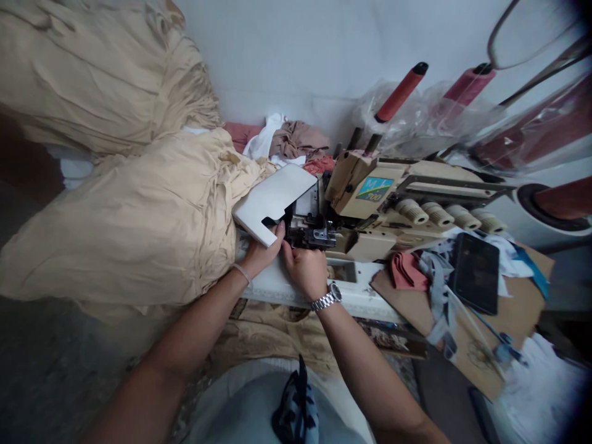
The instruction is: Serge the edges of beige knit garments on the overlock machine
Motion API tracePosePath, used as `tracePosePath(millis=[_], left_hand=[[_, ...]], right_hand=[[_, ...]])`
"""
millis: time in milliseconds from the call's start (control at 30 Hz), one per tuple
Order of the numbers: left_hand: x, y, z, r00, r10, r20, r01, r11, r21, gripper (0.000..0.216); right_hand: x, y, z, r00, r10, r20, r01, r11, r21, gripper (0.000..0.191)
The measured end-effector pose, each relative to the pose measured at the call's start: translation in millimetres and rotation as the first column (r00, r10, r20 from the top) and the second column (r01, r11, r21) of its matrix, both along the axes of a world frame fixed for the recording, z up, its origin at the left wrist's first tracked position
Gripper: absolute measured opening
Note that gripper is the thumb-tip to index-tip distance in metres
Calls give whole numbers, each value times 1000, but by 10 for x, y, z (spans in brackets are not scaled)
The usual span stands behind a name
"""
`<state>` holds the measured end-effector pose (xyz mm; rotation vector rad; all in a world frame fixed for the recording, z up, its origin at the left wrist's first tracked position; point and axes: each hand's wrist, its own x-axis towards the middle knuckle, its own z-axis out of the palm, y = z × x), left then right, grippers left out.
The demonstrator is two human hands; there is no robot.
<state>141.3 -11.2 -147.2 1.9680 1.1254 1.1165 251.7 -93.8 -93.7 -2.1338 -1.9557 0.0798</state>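
Observation:
A beige overlock sewing machine (pixel 379 203) sits on a white table (pixel 277 287). Its white side cover (pixel 272 200) is swung open to the left. My left hand (pixel 263 250) rests at the lower edge of that cover, fingers curled against it, thumb up. My right hand (pixel 303 265), with a metal watch on the wrist, reaches into the dark needle and looper area (pixel 309 234); its fingers are pinched together there, and what they hold is hidden. A large heap of cream fabric (pixel 139 222) lies to the left of the machine.
A black phone (pixel 475 271) lies on a cardboard sheet (pixel 513 314) with cloth scraps to the right. Red thread cones (pixel 400 92) under clear plastic stand behind the machine. More cream fabric (pixel 92 68) is piled at the back left, with mixed cloth pieces (pixel 291 142) by the wall.

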Motion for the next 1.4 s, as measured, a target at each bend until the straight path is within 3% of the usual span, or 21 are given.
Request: tracePosePath(millis=[267, 633, 933, 1133, 1400], left_hand=[[-22, -60, -15, 998, -5, -65, 10, 998, 70, 46], [-95, -206, 135, 982, -47, -185, 78, 984, 161, 35], [-196, -198, 242, 966, -84, -246, 134, 972, 191, 25], [-158, -266, 131, 974, 40, -223, -5, 987, 158, 38], [-6, -212, 82, 982, 139, -128, -128, 988, 90, 46]], right_hand=[[16, -8, 4, 999, 19, -29, -19, 999, -25, 53], [40, -18, -36, 999, 31, -17, -32, 999, -22, 49], [187, -143, -111, 974, 217, -63, -215, 976, 28, 38], [268, -245, -190, 920, 384, -85, -375, 921, 101, 26], [278, -249, -255, 905, 418, -83, -402, 902, 160, 28]])
